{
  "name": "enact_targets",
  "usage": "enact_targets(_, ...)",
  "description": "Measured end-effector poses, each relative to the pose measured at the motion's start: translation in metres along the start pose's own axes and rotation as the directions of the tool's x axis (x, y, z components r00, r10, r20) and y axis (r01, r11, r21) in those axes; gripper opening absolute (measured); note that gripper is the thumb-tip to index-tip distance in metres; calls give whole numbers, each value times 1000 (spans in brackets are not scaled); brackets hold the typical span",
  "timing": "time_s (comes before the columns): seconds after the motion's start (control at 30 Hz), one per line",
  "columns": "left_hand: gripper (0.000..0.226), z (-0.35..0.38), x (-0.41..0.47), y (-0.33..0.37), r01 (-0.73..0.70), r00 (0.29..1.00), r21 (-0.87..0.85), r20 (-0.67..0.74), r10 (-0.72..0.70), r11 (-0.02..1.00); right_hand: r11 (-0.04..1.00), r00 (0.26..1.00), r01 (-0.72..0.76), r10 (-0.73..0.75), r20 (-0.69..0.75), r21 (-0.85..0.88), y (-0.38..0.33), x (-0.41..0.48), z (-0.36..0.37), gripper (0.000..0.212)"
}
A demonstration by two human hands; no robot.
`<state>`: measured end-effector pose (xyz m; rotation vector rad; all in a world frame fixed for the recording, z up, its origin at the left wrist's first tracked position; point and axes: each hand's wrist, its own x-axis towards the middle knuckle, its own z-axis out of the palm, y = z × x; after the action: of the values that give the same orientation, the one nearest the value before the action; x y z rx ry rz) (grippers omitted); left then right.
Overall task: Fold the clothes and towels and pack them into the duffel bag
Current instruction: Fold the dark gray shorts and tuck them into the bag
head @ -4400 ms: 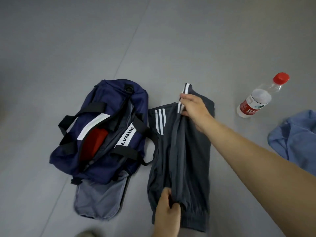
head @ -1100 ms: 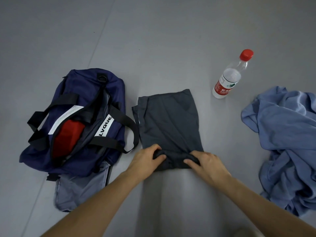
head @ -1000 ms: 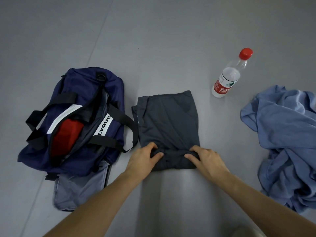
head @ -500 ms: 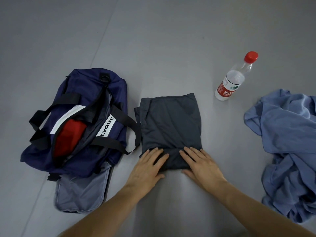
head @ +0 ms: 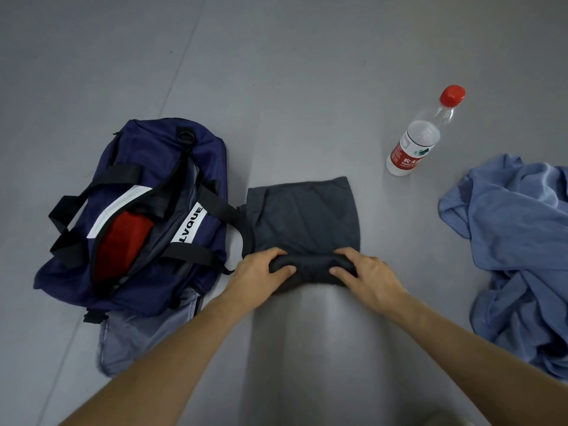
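Folded dark grey pants (head: 307,219) lie on the grey floor in front of me, their near edge rolled into a thick tube. My left hand (head: 259,273) grips the left end of that roll and my right hand (head: 367,276) grips the right end, fingers curled over it. The navy duffel bag (head: 147,222) lies unzipped just left of the pants, with a red item (head: 123,244) inside. A crumpled blue garment (head: 519,241) lies on the floor at the right.
A plastic water bottle (head: 421,139) with a red cap and red label stands behind the pants to the right. A light grey flap (head: 138,336) sticks out from the bag's near end. The bag's black straps hang over its sides.
Half a second ago both hands lay flat on the pants' near edge; now their fingers are curled round the roll, which has moved a little farther up the pants.
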<state>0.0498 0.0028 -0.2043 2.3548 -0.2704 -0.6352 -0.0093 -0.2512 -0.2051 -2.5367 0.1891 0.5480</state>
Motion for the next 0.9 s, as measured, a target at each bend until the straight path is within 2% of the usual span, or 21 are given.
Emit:
enact_targets(0.07,31,1,-2,-1,89,995,2,48,-89,996,997,998,-69,68,-10,-21,4,-6,5,55)
enact_targets(0.13,34,4,-6,-2,68,997,143,-31,-65,987,992,991,-83,72,-116,-92,8,-13,12,58)
enact_targets(0.2,36,9,-9,-3,-39,981,342,-166,102,939,973,946,65,-130,-297,-219,12,-18,20,53)
enact_targets(0.23,34,14,-9,-5,-125,951,431,-205,231,894,935,889,172,-283,-360,-310,16,-20,24,50)
enact_targets(0.3,26,26,-11,-7,-291,845,554,-233,481,780,809,771,376,-544,-332,-452,22,-22,30,44)
enact_targets(0.33,26,32,-14,-7,-344,810,580,-214,546,739,759,748,432,-603,-276,-488,24,-23,34,42)
enact_targets(0.37,28,37,-19,-8,-370,807,582,-184,561,724,739,764,441,-607,-218,-510,26,-24,38,45)
enact_targets(0.47,67,44,-26,-19,-324,900,593,-47,434,737,745,884,332,-460,-85,-579,27,-19,44,74)
enact_targets(0.53,76,40,-25,-25,-325,921,589,20,389,740,755,907,303,-416,-68,-581,24,-13,43,76)
enact_targets(0.63,62,27,-21,-14,-309,937,462,0,349,831,803,898,309,-423,-122,-509,18,-5,33,58)
enact_targets(0.7,53,16,-19,0,-239,962,329,-44,268,914,846,908,297,-393,-142,-443,13,-3,24,51)
enact_targets(0.77,43,4,-13,7,-126,992,232,9,127,965,913,951,256,-296,-85,-317,4,-2,12,48)
enact_targets(0.83,33,-2,-6,7,-23,993,174,114,3,985,976,991,136,-137,3,-168,0,-1,-1,40)
enact_targets(0.9,35,-3,-4,5,42,986,140,156,-64,989,993,997,33,-24,79,-115,2,-3,-6,42)
